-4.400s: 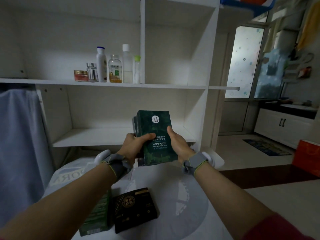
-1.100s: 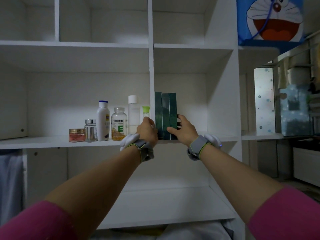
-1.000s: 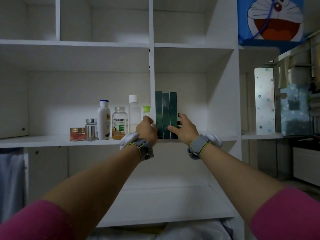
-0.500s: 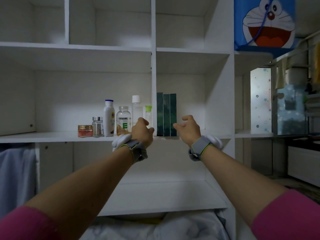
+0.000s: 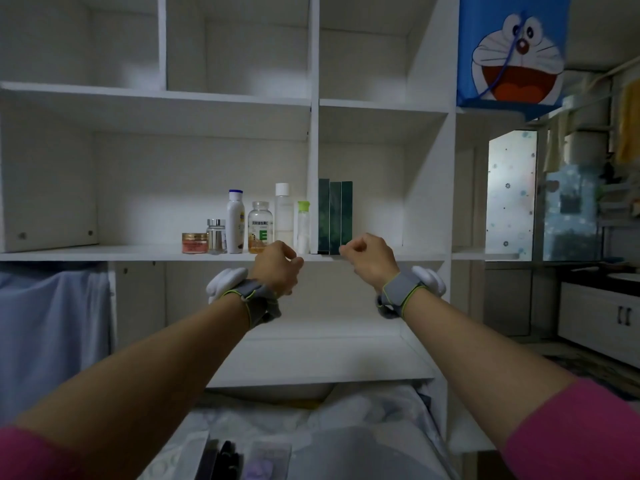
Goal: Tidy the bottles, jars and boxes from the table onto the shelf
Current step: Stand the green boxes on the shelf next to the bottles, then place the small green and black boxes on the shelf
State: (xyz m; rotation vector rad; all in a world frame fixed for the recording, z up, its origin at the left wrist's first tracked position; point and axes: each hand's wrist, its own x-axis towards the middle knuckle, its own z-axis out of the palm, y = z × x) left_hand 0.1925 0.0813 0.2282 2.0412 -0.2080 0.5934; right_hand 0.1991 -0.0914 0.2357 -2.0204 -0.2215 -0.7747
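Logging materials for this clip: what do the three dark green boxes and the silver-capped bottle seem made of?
The three dark green upright boxes look like printed cardboard, matte-looking: flat faces, crisp edges. The short clear bottle with the silver cap could be glass or plastic; the cap gleams, perhaps metal.

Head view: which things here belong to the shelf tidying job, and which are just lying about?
Job: three green boxes, vitamin jar, white bottle, tall clear bottle, green-capped bottle, silver-capped jar, red jar, shelf.
Lying about: blue cartoon box, blue cloth, yellow cloth.
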